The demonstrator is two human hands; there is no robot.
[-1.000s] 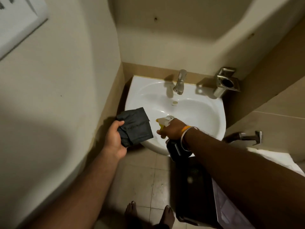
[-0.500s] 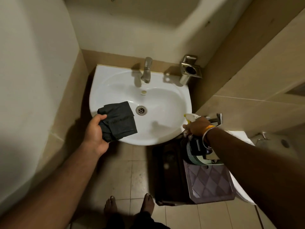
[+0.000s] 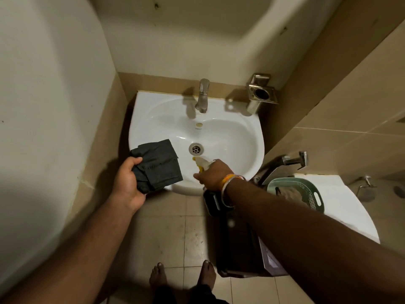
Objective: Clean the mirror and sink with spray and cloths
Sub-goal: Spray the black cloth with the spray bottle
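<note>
A white wall-mounted sink [image 3: 238, 137] with a metal tap [image 3: 202, 95] and a drain [image 3: 196, 148] fills the middle of the head view. My left hand [image 3: 127, 181] grips a folded dark grey cloth [image 3: 156, 165] over the sink's front left rim. My right hand [image 3: 213, 174] holds a spray bottle [image 3: 202, 162] with a white and yellow head, its nozzle pointing into the basin near the drain. The bottle's dark body hangs below my wrist. No mirror is in view.
A metal holder [image 3: 262, 93] is fixed at the sink's back right. A hand sprayer tap [image 3: 293, 160] sticks out of the right wall. A green basket [image 3: 306, 187] sits on a white surface [image 3: 350, 207]; a dark bin [image 3: 238, 249] stands below. My bare feet are on the tiled floor.
My right hand has swung the spray bottle from the sink's right edge back over the front of the basin. The left hand keeps the cloth at the left rim.
</note>
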